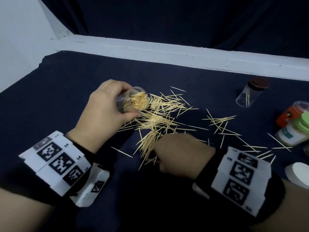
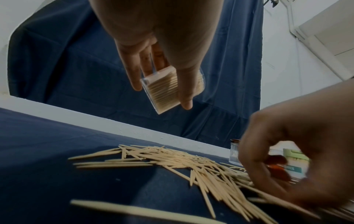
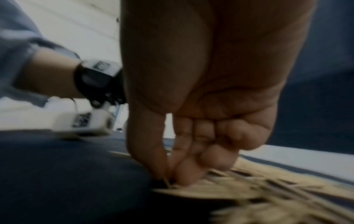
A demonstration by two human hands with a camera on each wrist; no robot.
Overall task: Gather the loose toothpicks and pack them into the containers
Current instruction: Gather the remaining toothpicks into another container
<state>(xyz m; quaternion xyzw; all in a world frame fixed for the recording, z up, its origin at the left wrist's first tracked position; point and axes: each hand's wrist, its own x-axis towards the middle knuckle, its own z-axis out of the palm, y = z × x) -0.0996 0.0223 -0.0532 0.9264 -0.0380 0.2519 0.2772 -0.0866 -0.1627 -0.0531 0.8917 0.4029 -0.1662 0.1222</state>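
The left hand [image 1: 103,106] grips a clear container [image 1: 133,102] packed with toothpicks, tilted, its open mouth facing the loose toothpicks [image 1: 160,118] spread on the dark-clothed bench [image 1: 58,81]. The left wrist view shows the container held clear above the pile, fingers and thumb on opposite sides. The right hand [image 1: 180,153] sits at the pile's near edge; only the right wrist view, though blurred, shows its thumb and curled fingers [image 3: 188,174] pinching toothpicks against the cloth. Beyond the right hand lies another clear container [image 1: 249,94], nearly empty.
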